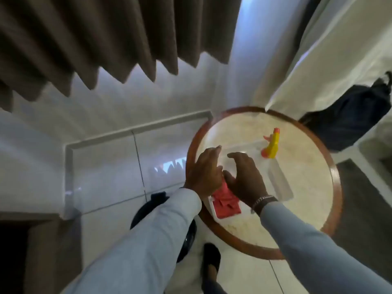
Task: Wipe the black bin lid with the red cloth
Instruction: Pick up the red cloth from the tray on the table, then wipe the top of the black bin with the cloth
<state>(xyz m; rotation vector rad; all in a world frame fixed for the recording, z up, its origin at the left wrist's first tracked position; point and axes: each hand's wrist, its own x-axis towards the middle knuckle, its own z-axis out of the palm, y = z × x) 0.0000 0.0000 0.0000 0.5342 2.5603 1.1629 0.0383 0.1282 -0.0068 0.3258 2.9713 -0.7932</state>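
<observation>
Brown pleated curtain (84, 43) hangs well beyond your hands, off to the upper left, with white floor tiles (106, 166) below it. Right under your hands sits the round table (331, 166), wooden rim, pale marbled top. Out past your right hand, well apart from it, a dark bag (347, 117) lies on the floor against white fabric. Below your left sleeve (148, 236) you've got the black bin lid (158, 197), mostly hidden by that arm, near your left wrist but off the table. A clear tray (280, 183) rests on the tabletop beneath both hands. The red cloth (226, 201) lies bunched in the tray's near end, just under your palms and between your wrists. Your left hand (203, 175) and right hand (246, 179) hover side by side over it, fingers loosely spread, gripping nothing. Beyond your right fingertips stands a yellow spray bottle (271, 145) with a red nozzle. A bracelet (262, 201) circles your right wrist.
</observation>
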